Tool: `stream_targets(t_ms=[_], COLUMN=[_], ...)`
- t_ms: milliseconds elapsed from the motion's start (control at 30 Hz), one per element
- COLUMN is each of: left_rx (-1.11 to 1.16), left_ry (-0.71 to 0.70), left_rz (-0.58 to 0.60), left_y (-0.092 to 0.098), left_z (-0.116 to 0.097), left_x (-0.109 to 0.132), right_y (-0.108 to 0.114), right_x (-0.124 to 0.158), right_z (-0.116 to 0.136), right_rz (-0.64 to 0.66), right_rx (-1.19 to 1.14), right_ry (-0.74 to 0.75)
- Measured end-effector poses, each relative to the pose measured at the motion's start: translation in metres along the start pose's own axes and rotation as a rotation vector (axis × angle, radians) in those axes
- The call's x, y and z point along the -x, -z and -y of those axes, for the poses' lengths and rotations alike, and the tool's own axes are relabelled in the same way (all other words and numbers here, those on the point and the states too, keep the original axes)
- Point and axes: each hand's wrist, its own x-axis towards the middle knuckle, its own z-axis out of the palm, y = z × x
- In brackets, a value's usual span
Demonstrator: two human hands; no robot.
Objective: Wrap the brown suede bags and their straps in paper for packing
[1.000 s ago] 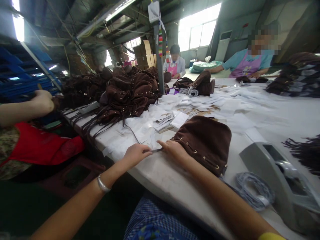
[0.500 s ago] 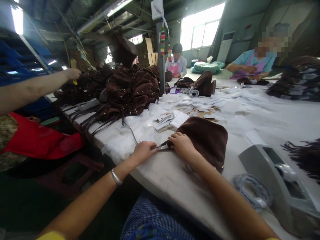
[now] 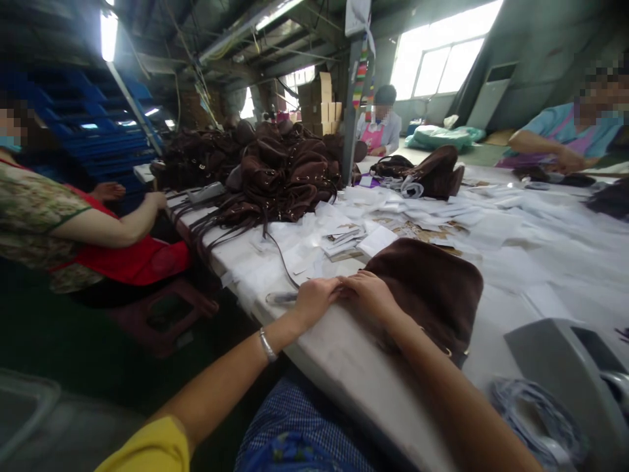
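Meeting at the fingertips, left hand [image 3: 318,299] to right hand [image 3: 371,293], curled narrow just beside the left end of a dark brown bag [image 3: 430,282]; too hidden to tell of anything pinched. Can see that bag lying on the table [image 3: 339,367], right of both hands, partly behind the right forearm [image 3: 442,387].
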Motion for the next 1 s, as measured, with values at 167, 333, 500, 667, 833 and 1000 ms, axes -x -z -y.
stream_targets(t_ms=[167, 333, 500, 667, 833, 1000], left_rx=[0.117, 0.165, 0.296, 0.399, 0.368, 0.349], left_ry=[0.015, 0.083, 0.11, 0.12, 0.107, 0.081], left_rz=[0.022, 0.061, 0.131, 0.081, -0.159, -0.304], left_y=[0.021, 0.051, 0.06, 0.058, 0.057, 0.047], left_z=[0.024, 0.075, 0.097, 0.093, 0.075, 0.043], left_x=[0.025, 0.056, 0.073, 0.08, 0.091, 0.106], right_y=[0.003, 0.001, -0.01, -0.012, 0.004, -0.001], right_x=[0.002, 0.004, 0.004, 0.007, 0.012, 0.023], right_z=[-0.004, -0.007, -0.01, -0.01, 0.026, 0.084], right_rz=[-0.018, -0.006, -0.036, -0.058, -0.265, -0.239], right_rx=[0.095, 0.175, 0.164, 0.143, 0.092, -0.18], right_ry=[0.009, -0.016, -0.051, -0.047, 0.012, 0.04])
